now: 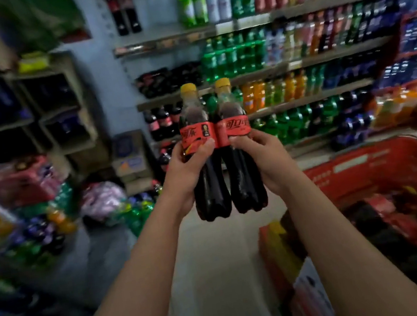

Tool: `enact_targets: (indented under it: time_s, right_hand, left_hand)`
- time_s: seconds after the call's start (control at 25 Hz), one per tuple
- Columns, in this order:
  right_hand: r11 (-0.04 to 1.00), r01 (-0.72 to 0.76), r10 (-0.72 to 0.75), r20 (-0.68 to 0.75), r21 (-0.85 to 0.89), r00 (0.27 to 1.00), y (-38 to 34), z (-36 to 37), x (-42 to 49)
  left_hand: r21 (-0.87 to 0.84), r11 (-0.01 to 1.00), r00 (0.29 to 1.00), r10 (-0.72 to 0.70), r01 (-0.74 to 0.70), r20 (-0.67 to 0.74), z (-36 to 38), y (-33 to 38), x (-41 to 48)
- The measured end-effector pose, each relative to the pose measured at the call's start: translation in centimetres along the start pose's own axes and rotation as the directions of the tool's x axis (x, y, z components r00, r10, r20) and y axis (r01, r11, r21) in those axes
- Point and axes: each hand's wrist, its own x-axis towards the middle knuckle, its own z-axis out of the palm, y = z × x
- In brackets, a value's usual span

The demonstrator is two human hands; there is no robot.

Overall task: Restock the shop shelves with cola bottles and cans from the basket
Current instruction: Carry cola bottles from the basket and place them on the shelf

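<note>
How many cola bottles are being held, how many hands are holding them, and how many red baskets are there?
Cola bottles held: 2 (left bottle, right bottle)
Hands: 2 (left hand, right hand)
Red basket: 1
Total: 5

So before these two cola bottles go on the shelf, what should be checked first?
1. Left hand grips left bottle: ok.
2. Right hand grips right bottle: ok.
3. Both bottles upright, yellow caps on: ok.
4. Free slot beside the shelved cola bottles: cannot tell, blurred and partly hidden.
5. Stock left in red basket: ok.
</note>
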Motion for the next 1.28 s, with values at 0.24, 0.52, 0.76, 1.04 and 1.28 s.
enact_targets:
  time_s: [0.24,0.52,0.76,1.04,1.28]
  right_hand:
    - [0.996,-0.085,0.092,0.192,-0.04,0.977,4.7,8.2,4.9]
    - [0.994,-0.082,0.093,0.181,-0.068,0.979,5.6,11.1,14.1]
    - [0.998,-0.015,0.022,0.106,-0.064,0.994,3.9,10.5,26.9]
    - [0.996,0.065,-0.055,0.148,-0.06,0.987,0.3,11.8,45.7]
    - [0.993,0.113,-0.108,0.195,-0.017,0.975,-1.8,15.8,59.1]
  left_hand:
    - [-0.046,0.998,0.974,0.036,-0.048,-0.224,-9.3,0.3,1.5]
    - [-0.036,0.999,0.975,0.032,-0.041,-0.218,-12.9,1.2,10.7]
    - [0.012,0.998,0.985,0.061,-0.059,-0.16,-11.8,2.6,24.4]
    - [0.068,0.988,0.978,0.144,-0.135,-0.15,-11.5,6.4,42.5]
    - [0.125,0.978,0.971,0.184,-0.166,-0.153,-14.2,10.1,55.8]
